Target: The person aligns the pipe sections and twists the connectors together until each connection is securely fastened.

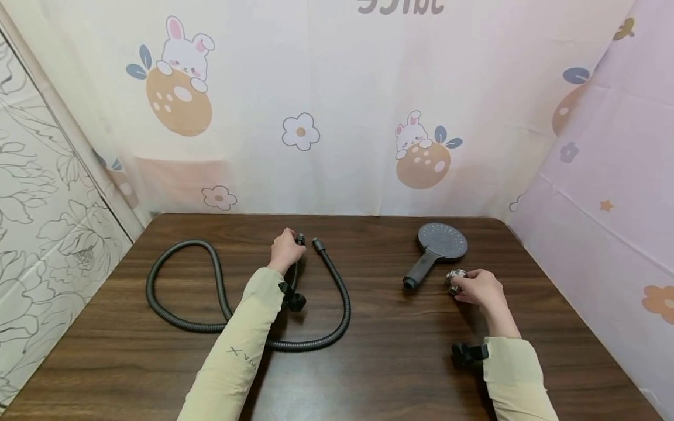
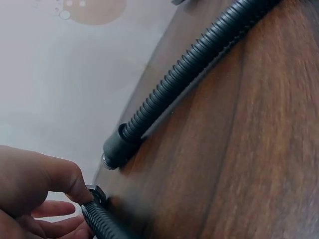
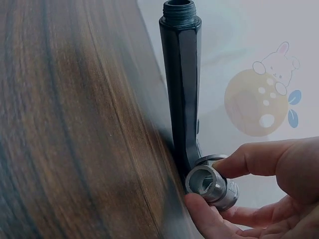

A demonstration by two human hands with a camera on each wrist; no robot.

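Observation:
My left hand (image 1: 286,251) pinches one end of a dark grey ribbed shower hose (image 1: 344,304), just behind its nut (image 2: 97,193). The hose's other end fitting (image 2: 118,147) lies on the table to the right of that hand. With thumb and fingers my right hand (image 1: 480,288) holds a small silver metal fitting (image 3: 212,185), its round opening facing the right wrist camera. A dark grey shower head (image 1: 442,241) lies just left of and beyond the right hand. Its handle (image 3: 182,79) ends in a bare thread.
The brown wooden table (image 1: 389,362) meets a printed curtain (image 1: 347,169) along its far edge. A long loop of the hose spreads over the table's left side. Black wrist cameras hang below both sleeves, close to the tabletop.

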